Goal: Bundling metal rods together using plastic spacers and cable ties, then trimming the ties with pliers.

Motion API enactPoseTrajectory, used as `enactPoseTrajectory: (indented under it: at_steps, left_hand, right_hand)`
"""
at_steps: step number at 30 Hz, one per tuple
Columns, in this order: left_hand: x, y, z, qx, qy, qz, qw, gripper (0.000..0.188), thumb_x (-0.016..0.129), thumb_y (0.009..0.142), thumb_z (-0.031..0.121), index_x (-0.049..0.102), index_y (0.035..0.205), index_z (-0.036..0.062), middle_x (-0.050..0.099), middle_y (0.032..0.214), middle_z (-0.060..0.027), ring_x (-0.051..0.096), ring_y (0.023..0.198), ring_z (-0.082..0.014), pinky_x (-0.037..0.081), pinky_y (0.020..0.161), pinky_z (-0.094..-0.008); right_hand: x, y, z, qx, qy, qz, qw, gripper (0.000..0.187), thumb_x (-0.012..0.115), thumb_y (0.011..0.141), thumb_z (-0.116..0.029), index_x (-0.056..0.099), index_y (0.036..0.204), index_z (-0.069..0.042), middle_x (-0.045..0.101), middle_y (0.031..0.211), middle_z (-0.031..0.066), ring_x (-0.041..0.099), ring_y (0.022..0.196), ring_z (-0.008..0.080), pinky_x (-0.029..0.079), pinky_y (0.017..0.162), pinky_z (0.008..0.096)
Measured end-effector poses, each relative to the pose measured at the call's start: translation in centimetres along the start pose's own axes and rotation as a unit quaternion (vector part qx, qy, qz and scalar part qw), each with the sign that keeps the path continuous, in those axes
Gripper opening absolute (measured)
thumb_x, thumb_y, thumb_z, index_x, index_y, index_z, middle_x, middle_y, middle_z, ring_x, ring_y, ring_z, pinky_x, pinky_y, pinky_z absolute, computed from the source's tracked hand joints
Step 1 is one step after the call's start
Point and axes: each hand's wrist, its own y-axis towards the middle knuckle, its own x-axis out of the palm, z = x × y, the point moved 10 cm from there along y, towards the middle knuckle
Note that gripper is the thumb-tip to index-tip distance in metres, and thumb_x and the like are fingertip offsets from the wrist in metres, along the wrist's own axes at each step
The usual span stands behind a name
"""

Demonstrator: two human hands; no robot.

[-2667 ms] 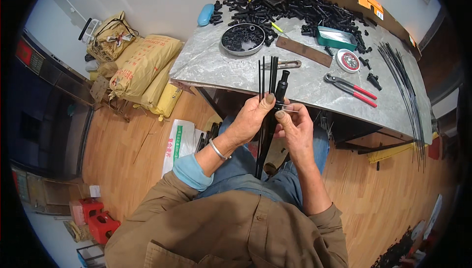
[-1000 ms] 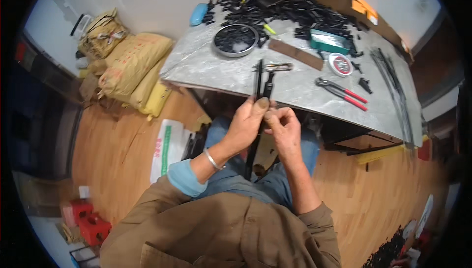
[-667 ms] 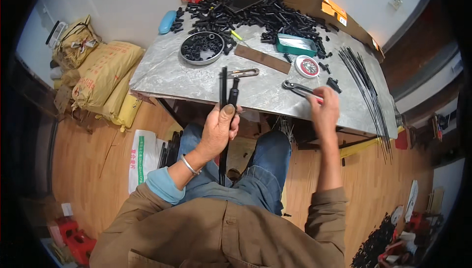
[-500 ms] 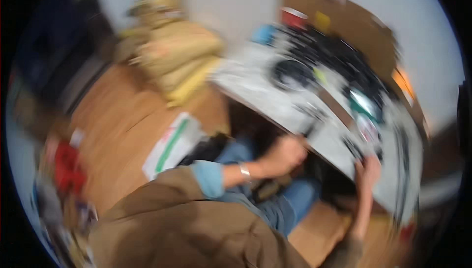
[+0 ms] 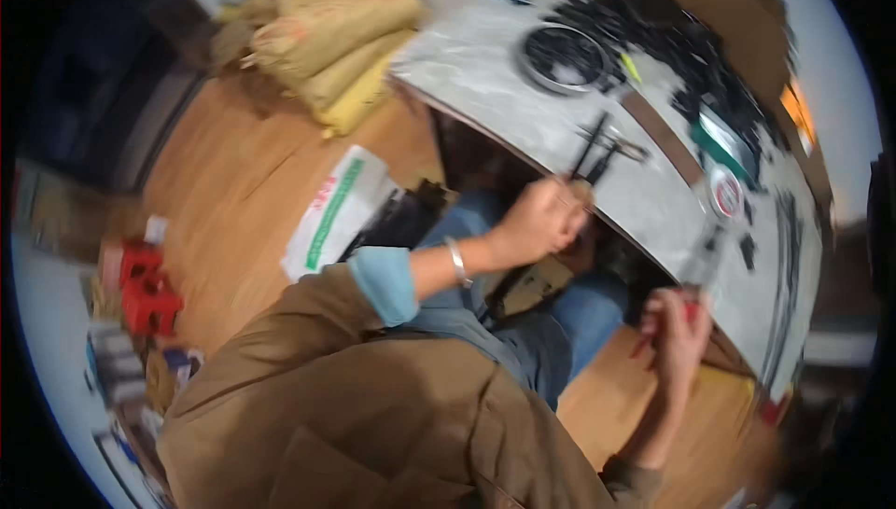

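Note:
My left hand [image 5: 541, 218] is closed in a fist at the front edge of the grey-topped table [image 5: 476, 52]. Thin black strips [image 5: 588, 150] stick out past its fingers over the tabletop. My right hand [image 5: 679, 332] is closed on a red-handled tool [image 5: 691, 309] by the table's right front edge. Its working end is blurred, so whether it is scissors or pliers I cannot tell. Just beyond the left hand lies a small metal piece [image 5: 631, 149].
On the table are a round tray of black parts [image 5: 565, 59], a heap of black pieces [image 5: 653, 19], a brown strip [image 5: 661, 138], a round white-and-red container [image 5: 724, 194] and long black strips [image 5: 782, 276]. Tan sacks [image 5: 336, 33] and red stools [image 5: 147, 294] stand on the floor.
The view has shifted and become sharper. My right hand has drawn back from the tabletop toward me, and the red-handled tool now shows in it. My left hand stays closed at the edge.

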Motion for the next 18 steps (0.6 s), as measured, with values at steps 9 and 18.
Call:
enactPoseTrajectory:
  at_steps: [9, 18]
  left_hand:
    - [2.2, -0.4, 0.3, -0.081, -0.020, -0.025, 0.996, 0.052, 0.043, 0.095, 0.053, 0.051, 0.101, 0.0022, 0.041, 0.063, 0.0018, 0.038, 0.049, -0.0047, 0.032, 0.043, -0.0193]
    - [2.5, -1.2, 1.1, -0.072, -0.035, -0.049, 0.996, 0.051, 0.042, 0.096, 0.051, 0.050, 0.110, 0.0023, 0.042, 0.065, 0.0011, 0.038, 0.050, -0.0047, 0.032, 0.045, -0.0192]
  right_hand:
    - [5.3, -5.2, -7.3, -0.417, -0.430, 0.056, 0.799, 0.036, 0.061, 0.060, 0.011, 0.045, 0.088, -0.005, 0.051, 0.082, 0.0115, 0.051, 0.074, 0.0306, 0.041, 0.067, 0.0351]
    - [5.6, -4.9, -8.6, -0.420, -0.515, 0.061, 0.745, 0.045, 0.065, 0.058, 0.009, 0.049, 0.097, -0.007, 0.053, 0.102, 0.0111, 0.050, 0.099, 0.0309, 0.034, 0.091, 0.0428]
